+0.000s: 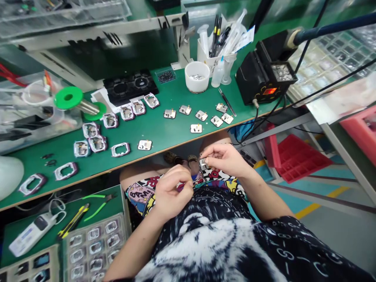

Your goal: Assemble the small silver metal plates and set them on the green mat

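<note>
Watching through the head camera, I'm seeing the right grip [225, 158] clamping a small, squarish, silvery-grey piece [202, 163] between thumb and fingers, above the lap and just off the near edge of the green-topped bench [173, 92]. The thumb is pressing over one side — probably to steady something so slight while leaving part of its face showing. The left grip [172, 192] is curling near it, thumb and fingers drawn in, but I can't tell whether anything is sitting inside.

Flat, rounded-square, silvery-white plates [196, 128] are lying mostly spaced apart, presumably so each is lifting away cleanly, and slim dark tweezers [226, 102] are lying beside them, likely for easy reach. Purple-edged, rounded hollow frames [120, 149] are sitting farther left, some touching.

As for writing, I'm reading "BAM!" on the colourful comic-print shorts [140, 194] and loose letters such as C on the black-and-white shirt [282, 243]. The black soldering station [252, 80] is glowing with a red display — its figures are escaping me, and no brand is showing legibly.
</note>
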`<action>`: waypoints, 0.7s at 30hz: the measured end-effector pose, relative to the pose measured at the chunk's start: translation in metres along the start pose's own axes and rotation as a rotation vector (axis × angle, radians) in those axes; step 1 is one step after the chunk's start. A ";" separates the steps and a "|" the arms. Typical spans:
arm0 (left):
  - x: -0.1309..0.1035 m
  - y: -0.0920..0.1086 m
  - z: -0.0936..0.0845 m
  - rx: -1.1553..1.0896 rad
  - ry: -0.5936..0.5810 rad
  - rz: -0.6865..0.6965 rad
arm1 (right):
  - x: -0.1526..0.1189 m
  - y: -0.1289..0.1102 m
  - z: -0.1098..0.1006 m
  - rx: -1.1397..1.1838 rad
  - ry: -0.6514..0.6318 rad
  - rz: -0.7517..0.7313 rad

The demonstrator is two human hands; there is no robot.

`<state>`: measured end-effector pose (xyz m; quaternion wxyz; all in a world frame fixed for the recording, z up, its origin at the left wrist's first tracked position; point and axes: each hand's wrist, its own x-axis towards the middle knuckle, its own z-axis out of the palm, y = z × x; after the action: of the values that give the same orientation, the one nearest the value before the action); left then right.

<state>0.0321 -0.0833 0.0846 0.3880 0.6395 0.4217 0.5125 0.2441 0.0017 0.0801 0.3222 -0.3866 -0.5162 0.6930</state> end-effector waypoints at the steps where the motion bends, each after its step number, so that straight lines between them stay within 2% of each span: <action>1: 0.000 0.000 0.000 -0.003 0.000 -0.002 | 0.000 0.000 0.000 0.005 0.002 0.001; 9: -0.002 0.000 -0.001 -0.082 -0.005 0.016 | 0.001 0.005 0.000 0.027 0.003 -0.009; 21: -0.004 0.003 -0.003 -0.052 0.023 0.068 | 0.003 0.005 0.004 0.032 0.054 0.012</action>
<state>0.0289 -0.0881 0.0865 0.3818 0.6373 0.3907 0.5435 0.2392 0.0014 0.0756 0.3379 -0.4029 -0.4940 0.6924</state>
